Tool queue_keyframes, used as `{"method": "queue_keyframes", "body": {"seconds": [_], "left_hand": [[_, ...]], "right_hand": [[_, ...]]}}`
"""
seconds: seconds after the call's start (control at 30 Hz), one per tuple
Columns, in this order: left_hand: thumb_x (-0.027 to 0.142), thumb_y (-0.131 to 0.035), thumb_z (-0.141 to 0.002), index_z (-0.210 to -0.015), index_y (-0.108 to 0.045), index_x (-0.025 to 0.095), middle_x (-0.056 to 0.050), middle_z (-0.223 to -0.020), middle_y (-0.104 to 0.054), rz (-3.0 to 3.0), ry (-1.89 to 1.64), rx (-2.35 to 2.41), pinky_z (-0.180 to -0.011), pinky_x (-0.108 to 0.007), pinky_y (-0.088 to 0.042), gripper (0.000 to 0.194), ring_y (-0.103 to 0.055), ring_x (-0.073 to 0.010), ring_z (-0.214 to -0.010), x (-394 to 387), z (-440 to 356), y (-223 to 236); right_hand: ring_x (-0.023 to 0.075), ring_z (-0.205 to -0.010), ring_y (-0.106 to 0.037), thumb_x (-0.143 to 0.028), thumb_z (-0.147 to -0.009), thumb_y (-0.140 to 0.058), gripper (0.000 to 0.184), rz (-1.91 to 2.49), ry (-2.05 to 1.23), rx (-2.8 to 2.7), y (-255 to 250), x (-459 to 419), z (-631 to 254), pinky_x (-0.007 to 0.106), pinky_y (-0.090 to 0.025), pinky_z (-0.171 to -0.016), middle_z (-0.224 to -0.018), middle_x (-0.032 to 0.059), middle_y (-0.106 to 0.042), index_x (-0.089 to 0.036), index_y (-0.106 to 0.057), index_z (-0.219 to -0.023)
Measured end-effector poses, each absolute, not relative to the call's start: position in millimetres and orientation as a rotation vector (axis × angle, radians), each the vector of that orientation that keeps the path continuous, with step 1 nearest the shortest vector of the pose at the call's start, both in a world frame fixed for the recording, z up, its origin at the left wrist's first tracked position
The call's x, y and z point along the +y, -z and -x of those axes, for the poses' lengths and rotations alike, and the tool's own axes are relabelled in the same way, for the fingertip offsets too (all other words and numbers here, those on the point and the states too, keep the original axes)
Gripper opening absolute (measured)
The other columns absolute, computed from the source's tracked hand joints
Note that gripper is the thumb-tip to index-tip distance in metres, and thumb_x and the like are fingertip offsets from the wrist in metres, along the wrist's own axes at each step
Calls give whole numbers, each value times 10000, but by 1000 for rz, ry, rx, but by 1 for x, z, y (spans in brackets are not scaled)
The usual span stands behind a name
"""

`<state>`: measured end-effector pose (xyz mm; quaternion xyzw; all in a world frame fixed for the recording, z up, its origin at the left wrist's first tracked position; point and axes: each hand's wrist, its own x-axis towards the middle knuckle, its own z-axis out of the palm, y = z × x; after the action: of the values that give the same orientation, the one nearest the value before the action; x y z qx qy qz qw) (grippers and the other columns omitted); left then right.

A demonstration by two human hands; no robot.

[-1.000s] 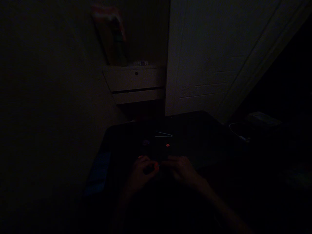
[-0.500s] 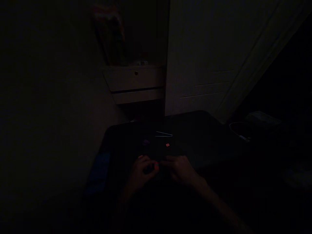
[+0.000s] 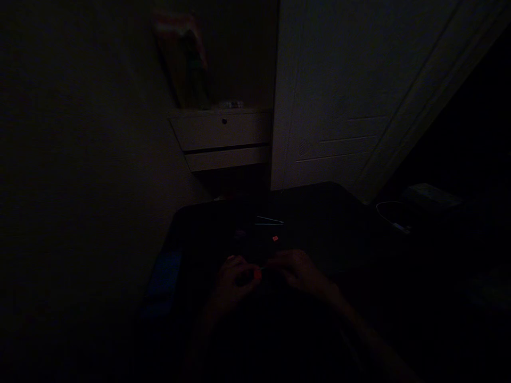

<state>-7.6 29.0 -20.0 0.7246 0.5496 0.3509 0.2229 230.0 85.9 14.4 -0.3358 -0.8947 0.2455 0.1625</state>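
The scene is very dark. My left hand (image 3: 233, 279) pinches a small glowing red piece (image 3: 257, 273) between thumb and fingertips; its exact kind is too dim to tell. Close on its right, my right hand (image 3: 293, 266) has its fingers drawn together near that piece. A thin pale sliver shows at its fingertips, but I cannot make out what it is. Beyond the hands, a small orange-red square piece (image 3: 275, 238) lies on the dark tabletop (image 3: 319, 213). Metal tweezers (image 3: 269, 221) rest behind it, their tips apart.
A faint dark purple item (image 3: 239, 233) lies left of the tweezers. At the table's left edge is a flat blue rectangular object (image 3: 163, 279). Behind stand a drawer unit (image 3: 227, 130) and a pale panel (image 3: 323, 106). To the right are a white cable (image 3: 383, 210) and a box (image 3: 433, 194).
My right hand has shifted slightly, and its fingertips are a little farther from the red piece. More of the red piece shows in my left hand. The things on the table stay put.
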Motion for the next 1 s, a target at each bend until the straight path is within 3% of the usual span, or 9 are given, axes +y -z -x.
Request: {"method": "queue_keyframes", "body": {"seconds": [0.23,0.4,0.77,1.0], "left_hand": [[325,-770,-876,-1030,-824,303,-23,-901,-731,-2004,-970,1509,-893,-401,-529,165,-661,-220,-852,29,9,21],[325,-777,-880,-1039,-822,308,-9,-895,-731,-2005,-949,1503,-953,-410,-502,166,-670,-209,-843,29,8,19],[338,-778,-872,-996,-827,296,-12,-880,-736,-2000,-967,1504,-924,-404,-507,139,-674,-212,-828,29,7,16],[359,-767,-881,-1002,-833,298,-21,-870,-736,-2000,-965,1509,-941,-423,-508,151,-674,-221,-842,29,7,18]], "right_hand": [[183,-890,-716,-130,-993,-570,353,964,-637,-2510,-3,88,-229,248,-457,-760,-1024,45,-775,-285,-780,-1230],[177,-871,-696,-107,-966,-578,385,974,-608,-2572,-5,87,-230,242,-422,-733,-997,34,-762,-292,-773,-1242],[178,-880,-690,-88,-933,-577,416,970,-573,-2713,-31,85,-226,255,-405,-733,-1038,27,-758,-313,-765,-1229],[173,-855,-693,-93,-934,-584,418,962,-581,-2594,-13,86,-229,246,-415,-722,-1021,36,-758,-285,-760,-1262]]}}
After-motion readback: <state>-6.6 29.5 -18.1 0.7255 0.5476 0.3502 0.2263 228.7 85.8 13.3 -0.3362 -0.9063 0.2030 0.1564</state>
